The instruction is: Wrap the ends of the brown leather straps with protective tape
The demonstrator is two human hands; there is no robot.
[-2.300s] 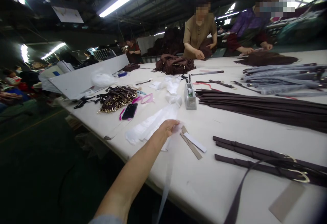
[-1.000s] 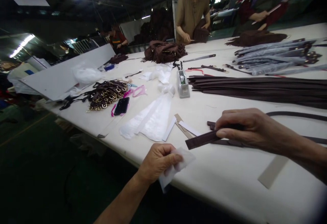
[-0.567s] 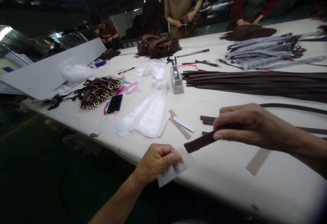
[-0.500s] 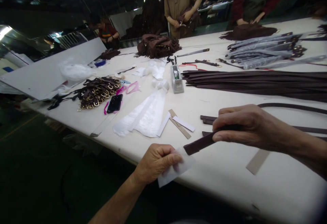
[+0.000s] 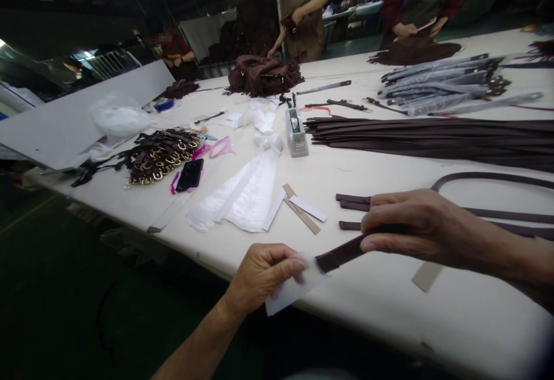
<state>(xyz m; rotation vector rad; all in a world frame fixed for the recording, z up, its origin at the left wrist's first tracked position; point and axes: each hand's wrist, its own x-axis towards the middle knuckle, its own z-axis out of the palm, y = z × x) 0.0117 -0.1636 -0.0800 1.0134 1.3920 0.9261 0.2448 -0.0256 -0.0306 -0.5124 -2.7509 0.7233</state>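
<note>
Nearest, at the table (image 5: 389, 305) edge: left hand (image 5: 259, 276) pinched on a clear sleeve (image 5: 291, 289), right hand (image 5: 411, 224) clamped on a brown strap (image 5: 341, 254) whose end touches the sleeve's mouth. Mid-table: card strips (image 5: 303, 209), white bags (image 5: 242, 195), more straps (image 5: 433, 140), tape dispenser (image 5: 296, 131), phone (image 5: 189, 174), buckles (image 5: 160, 155). Far side: fringed bag (image 5: 262, 74), grey wrapped straps (image 5: 441, 82), other workers (image 5: 303, 10) standing.

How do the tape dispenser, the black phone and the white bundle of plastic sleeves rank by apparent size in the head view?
1. white bundle of plastic sleeves
2. tape dispenser
3. black phone
Dispenser and phone look close; depth makes that order unsure.
</note>
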